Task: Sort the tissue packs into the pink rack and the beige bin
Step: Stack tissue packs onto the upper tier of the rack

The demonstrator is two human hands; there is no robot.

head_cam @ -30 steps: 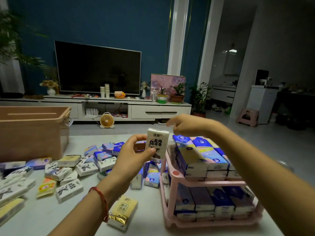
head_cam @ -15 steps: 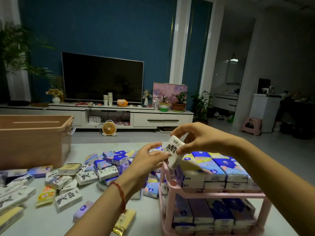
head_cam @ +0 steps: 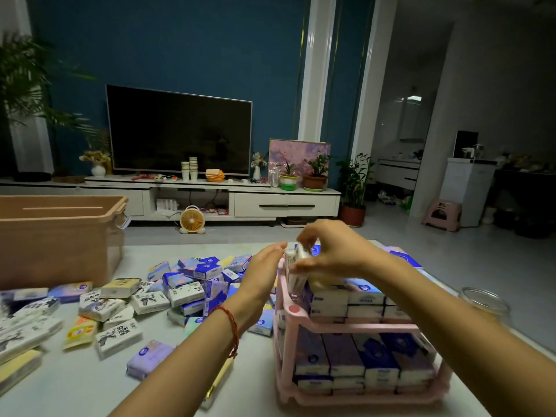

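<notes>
Fingers [head_cam: 310, 233] of the right hand [head_cam: 334, 254] pinch a white tissue pack [head_cam: 294, 270], standing near upright at the left end of the pink rack's [head_cam: 361, 328] top tier; its gap seems to lie straight below. The left hand [head_cam: 264, 266], flat and holding nothing, sits just left of it. Both tiers hold rows of blue packs [head_cam: 373, 359]. The beige bin [head_cam: 60, 236], contents hidden, stands far left beyond loose packs [head_cam: 180, 284] on the worktop [head_cam: 75, 383].
</notes>
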